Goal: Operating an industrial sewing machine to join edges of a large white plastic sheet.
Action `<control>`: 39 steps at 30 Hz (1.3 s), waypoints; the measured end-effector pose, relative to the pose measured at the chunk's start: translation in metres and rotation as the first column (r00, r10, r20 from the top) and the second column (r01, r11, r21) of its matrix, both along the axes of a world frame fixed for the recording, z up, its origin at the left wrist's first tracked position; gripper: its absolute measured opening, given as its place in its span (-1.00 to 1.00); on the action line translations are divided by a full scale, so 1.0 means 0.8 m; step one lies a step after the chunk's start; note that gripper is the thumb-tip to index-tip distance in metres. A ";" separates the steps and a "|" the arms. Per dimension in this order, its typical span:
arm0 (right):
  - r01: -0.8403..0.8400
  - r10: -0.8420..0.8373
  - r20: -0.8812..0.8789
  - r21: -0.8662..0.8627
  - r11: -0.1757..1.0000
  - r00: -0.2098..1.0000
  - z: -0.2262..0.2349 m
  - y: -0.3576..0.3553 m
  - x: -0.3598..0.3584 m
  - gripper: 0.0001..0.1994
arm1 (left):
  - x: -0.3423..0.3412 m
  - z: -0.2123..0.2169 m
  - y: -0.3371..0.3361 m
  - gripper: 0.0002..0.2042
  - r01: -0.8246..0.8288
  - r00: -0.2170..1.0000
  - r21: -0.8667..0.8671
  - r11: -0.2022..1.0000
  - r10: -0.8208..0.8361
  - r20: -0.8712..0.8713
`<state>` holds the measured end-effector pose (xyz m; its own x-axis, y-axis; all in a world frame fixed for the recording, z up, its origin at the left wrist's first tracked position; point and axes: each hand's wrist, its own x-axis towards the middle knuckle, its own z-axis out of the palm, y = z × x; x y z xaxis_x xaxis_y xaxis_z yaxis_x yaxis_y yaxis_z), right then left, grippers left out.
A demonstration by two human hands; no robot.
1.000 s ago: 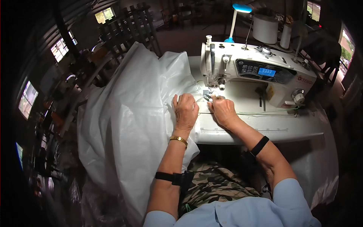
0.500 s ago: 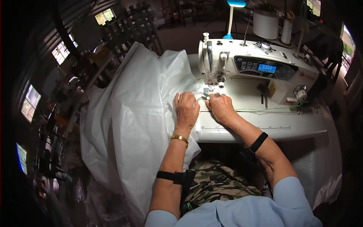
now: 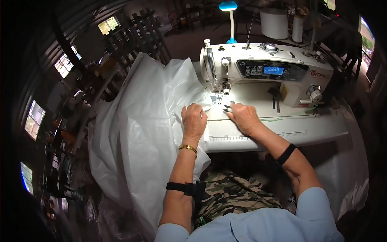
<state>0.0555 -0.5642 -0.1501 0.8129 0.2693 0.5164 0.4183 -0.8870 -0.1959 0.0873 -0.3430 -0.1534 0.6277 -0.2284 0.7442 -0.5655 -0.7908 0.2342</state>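
Observation:
A large white woven plastic sheet (image 3: 147,117) drapes in folds over the left end of the sewing table and hangs down its front. My left hand (image 3: 194,122) lies on its right edge, fingers bent and closed on the material. To the right, my right hand (image 3: 245,118) is closed on small dark thread snips (image 3: 227,108), their points facing the needle area. The white sewing machine (image 3: 296,66) stands just beyond both hands, its presser foot (image 3: 219,99) lit by a lamp. Exactly where the snips' tips touch is too small to tell.
A dark tool (image 3: 274,97) lies on the machine bed. Green thread (image 3: 280,118) runs along the table (image 3: 258,139), whose front edge carries a ruler scale. Behind the machine stand a blue-headed lamp (image 3: 228,6) and white thread cones (image 3: 275,24). Racks (image 3: 139,38) fill the back left.
My right hand has drawn back from the needle area to the right, and the snips' dark points now show. My left hand stays on the sheet. The whole view has shifted slightly.

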 end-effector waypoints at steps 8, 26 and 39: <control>0.205 -0.194 0.101 -0.109 0.973 0.976 0.003 -0.072 -0.011 -0.68 | 0.014 -0.014 0.001 -0.93 -0.009 1.000 0.003 1.000 0.009 -0.006; 0.042 -0.038 0.384 -0.003 0.999 0.923 0.006 -0.069 -0.015 -0.75 | -0.281 0.202 0.183 -0.58 0.131 0.956 0.240 0.962 -0.058 -0.288; -0.447 0.370 0.446 0.076 0.891 0.815 0.090 0.138 -0.002 -0.52 | -0.606 -0.155 0.559 -0.33 -0.900 0.385 -0.288 0.328 0.288 -0.877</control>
<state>0.0536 -0.4540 -0.0777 0.3515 0.4060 0.8436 0.8094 -0.5846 -0.0559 -0.3972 0.1045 -0.2777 0.6000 0.7753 -0.1974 0.5415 -0.2119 0.8136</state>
